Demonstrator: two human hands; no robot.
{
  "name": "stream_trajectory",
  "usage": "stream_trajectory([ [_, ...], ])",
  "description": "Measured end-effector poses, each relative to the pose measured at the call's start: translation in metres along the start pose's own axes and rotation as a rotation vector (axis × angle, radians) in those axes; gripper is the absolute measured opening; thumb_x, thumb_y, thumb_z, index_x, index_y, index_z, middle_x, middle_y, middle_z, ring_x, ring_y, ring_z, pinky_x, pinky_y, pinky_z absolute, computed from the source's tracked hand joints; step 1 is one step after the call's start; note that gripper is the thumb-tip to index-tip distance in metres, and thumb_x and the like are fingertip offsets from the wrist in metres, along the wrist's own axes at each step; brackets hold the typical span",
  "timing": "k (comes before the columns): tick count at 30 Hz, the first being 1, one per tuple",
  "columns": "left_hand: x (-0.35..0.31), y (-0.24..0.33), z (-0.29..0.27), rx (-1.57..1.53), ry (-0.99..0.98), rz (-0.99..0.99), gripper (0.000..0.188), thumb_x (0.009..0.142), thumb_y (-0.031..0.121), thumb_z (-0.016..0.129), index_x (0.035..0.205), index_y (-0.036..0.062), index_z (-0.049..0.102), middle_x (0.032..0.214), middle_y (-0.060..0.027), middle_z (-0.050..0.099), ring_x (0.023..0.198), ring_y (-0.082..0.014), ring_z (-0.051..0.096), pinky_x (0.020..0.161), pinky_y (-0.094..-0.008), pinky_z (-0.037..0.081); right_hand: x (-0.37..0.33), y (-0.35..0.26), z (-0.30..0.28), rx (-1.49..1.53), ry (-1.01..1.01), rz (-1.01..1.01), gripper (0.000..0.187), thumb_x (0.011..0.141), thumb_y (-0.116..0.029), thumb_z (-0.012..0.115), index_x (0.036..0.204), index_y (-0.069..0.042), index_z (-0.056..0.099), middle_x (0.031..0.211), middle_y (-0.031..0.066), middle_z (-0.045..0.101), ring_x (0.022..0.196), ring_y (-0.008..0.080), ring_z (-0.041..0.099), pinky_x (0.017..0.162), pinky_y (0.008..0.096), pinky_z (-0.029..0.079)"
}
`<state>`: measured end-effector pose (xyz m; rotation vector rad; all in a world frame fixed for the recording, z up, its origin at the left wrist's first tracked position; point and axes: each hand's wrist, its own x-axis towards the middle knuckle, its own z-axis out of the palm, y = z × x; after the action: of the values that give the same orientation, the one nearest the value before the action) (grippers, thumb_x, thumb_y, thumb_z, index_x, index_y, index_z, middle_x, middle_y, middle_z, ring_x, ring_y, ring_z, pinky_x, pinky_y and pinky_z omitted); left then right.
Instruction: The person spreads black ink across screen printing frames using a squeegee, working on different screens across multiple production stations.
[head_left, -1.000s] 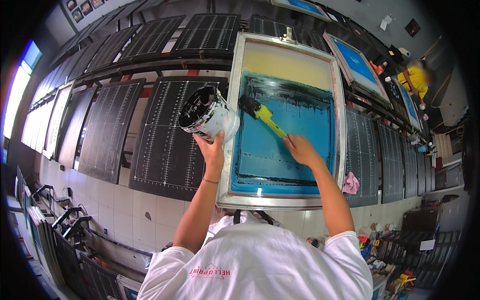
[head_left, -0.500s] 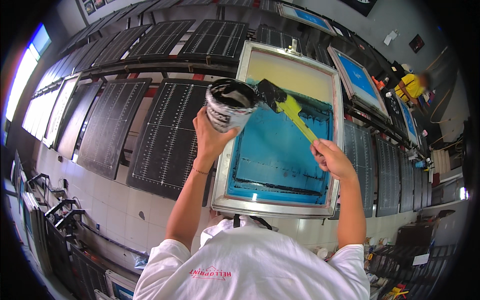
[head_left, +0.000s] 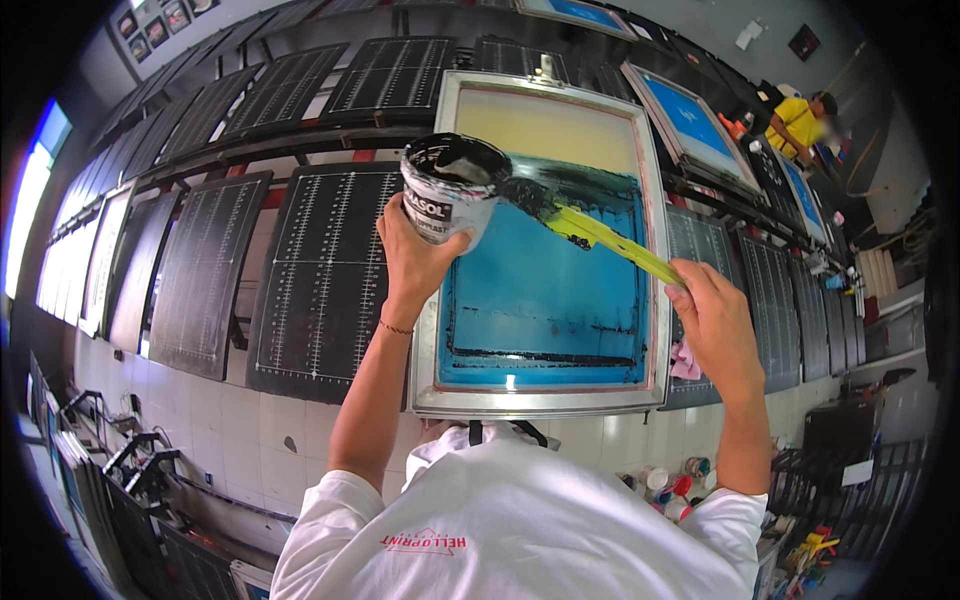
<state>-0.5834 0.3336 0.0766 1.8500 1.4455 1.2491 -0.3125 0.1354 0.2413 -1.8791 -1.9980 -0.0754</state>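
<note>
My left hand (head_left: 415, 265) is wrapped round a white tub (head_left: 478, 222) smeared with black ink and holds it above the left side of a screen-printing frame (head_left: 540, 403). Black ink (head_left: 465, 168) coats the inside of the tub. In my right hand (head_left: 722, 330) is the handle of a yellow-green ink spatula (head_left: 625, 245), out past the frame's right edge. The spatula's ink-covered blade is close to the tub's right side; whether they touch, I cannot tell. Below lies the blue mesh (head_left: 540, 290), with a yellow upper part and dark ink streaks along its edges.
Black printing boards (head_left: 325, 280) with white rulings stand in rows to the left and beyond. Another screen frame (head_left: 690, 125) leans at the far right. A person in a yellow shirt (head_left: 797, 125) is at the far right. Several small tubs (head_left: 680, 487) stand low at the right.
My right hand has moved right and outward, and the spatula lies flatter, its blade lower beside the tub. The tub stays in my left hand. The whole view has shifted slightly.
</note>
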Motion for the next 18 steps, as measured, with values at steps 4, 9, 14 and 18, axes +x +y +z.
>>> stream_trajectory([
  [4,0.004,-0.016,0.018,-0.314,0.078,-0.008,0.083,0.069,0.024,0.084,0.13,-0.0086,0.038,0.121,-0.0211,0.05,0.115,-0.0284,0.045,0.103,-0.0413,0.038,-0.025,0.016,-0.015,0.09,0.029,0.122,0.023,0.096,-0.015,0.061,0.112,0.0,0.06,0.089,0.0166,0.06,0.078,0.0348,0.062,0.068,0.0411,0.049],
  [9,-0.019,-0.043,0.016,-0.713,0.023,-0.083,0.078,0.082,0.019,0.078,0.139,-0.0032,0.029,0.131,-0.0156,0.047,0.121,-0.0229,0.046,0.105,-0.0351,0.037,-0.087,0.064,-0.049,0.031,-0.132,0.327,0.02,0.092,-0.008,0.061,0.109,0.003,0.061,0.095,0.0181,0.06,0.086,0.0372,0.061,0.075,0.0404,0.048],
  [14,-0.038,-0.044,0.018,-0.719,0.023,-0.102,0.091,0.086,0.024,0.074,0.152,0.0008,0.017,0.145,-0.017,0.037,0.134,-0.0268,0.037,0.113,-0.0394,0.03,-0.149,0.084,-0.06,-0.081,-0.293,0.49,0.021,0.09,-0.007,0.061,0.108,0.004,0.062,0.095,0.0182,0.058,0.092,0.0388,0.058,0.081,0.043,0.045],
  [18,-0.039,-0.059,0.016,-0.742,0.03,-0.09,0.092,0.087,0.027,0.073,0.154,0.0024,0.015,0.147,-0.0165,0.034,0.136,-0.0273,0.035,0.114,-0.0404,0.028,-0.155,0.098,-0.05,-0.126,-0.331,0.509,0.021,0.09,-0.006,0.061,0.109,0.003,0.063,0.096,0.0182,0.057,0.095,0.0384,0.057,0.082,0.0449,0.044],
])
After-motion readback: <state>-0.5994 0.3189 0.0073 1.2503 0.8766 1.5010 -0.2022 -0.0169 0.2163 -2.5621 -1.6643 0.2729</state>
